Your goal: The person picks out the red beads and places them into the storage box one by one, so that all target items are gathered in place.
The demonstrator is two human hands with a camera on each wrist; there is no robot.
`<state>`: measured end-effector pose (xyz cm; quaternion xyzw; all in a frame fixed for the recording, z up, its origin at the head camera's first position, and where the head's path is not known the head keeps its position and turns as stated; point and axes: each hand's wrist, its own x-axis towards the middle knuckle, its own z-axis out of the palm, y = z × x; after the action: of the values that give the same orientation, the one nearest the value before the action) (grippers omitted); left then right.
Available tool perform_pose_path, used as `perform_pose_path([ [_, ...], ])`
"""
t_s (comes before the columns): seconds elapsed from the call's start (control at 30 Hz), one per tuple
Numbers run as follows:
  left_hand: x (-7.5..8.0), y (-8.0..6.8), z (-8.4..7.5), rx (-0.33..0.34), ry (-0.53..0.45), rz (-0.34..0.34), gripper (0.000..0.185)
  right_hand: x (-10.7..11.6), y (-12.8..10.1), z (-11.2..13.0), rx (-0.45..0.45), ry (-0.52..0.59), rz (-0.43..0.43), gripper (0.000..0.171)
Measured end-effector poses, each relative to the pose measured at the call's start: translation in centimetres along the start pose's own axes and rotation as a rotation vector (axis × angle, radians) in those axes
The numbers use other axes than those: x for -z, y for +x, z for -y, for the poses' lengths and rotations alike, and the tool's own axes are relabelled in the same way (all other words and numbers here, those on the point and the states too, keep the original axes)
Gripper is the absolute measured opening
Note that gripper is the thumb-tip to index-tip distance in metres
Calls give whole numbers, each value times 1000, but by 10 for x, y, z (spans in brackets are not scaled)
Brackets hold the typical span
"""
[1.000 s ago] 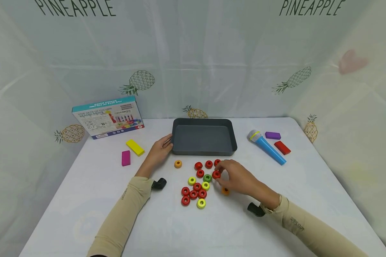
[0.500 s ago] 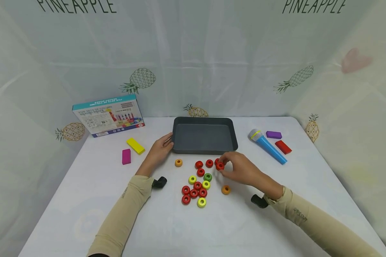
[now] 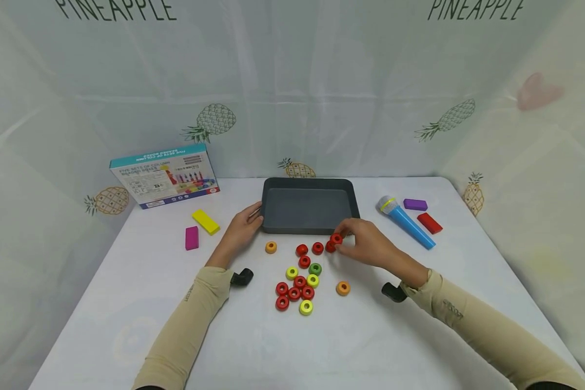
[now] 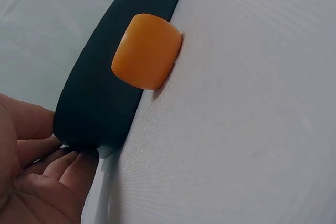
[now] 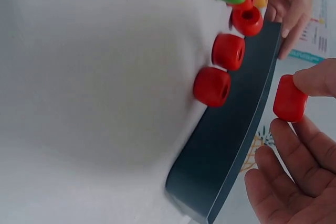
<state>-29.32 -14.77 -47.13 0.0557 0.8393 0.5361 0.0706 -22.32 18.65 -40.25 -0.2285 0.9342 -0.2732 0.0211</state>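
Observation:
My right hand pinches a red bead between thumb and fingers. It holds the bead above the table, just off the front right part of the dark grey tray. Below it, another red bead lies on the table. My left hand grips the tray's left edge; in the left wrist view its thumb and fingers close about the tray's corner. An orange bead sits by the tray's front wall. Several red beads, yellow beads and a green bead lie in front.
A picture box stands at the back left, near a yellow block and a magenta block. On the right lie a blue toy microphone, a purple block and a red block. A pineapple-print curtain surrounds the table.
My right hand has lifted the red bead from beside the green bead and carried it away from me, toward the tray's front right edge. My left hand has stayed at the tray.

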Motion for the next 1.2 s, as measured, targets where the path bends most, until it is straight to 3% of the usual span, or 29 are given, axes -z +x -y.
perform_pose_path([
  [0.43, 1, 4, 4, -26, 13, 3, 54, 7, 20, -10, -16, -22, -41, 30],
  [1.2, 0, 1, 4, -24, 10, -3, 54, 5, 49, -32, -125, -6, -18, 33],
])
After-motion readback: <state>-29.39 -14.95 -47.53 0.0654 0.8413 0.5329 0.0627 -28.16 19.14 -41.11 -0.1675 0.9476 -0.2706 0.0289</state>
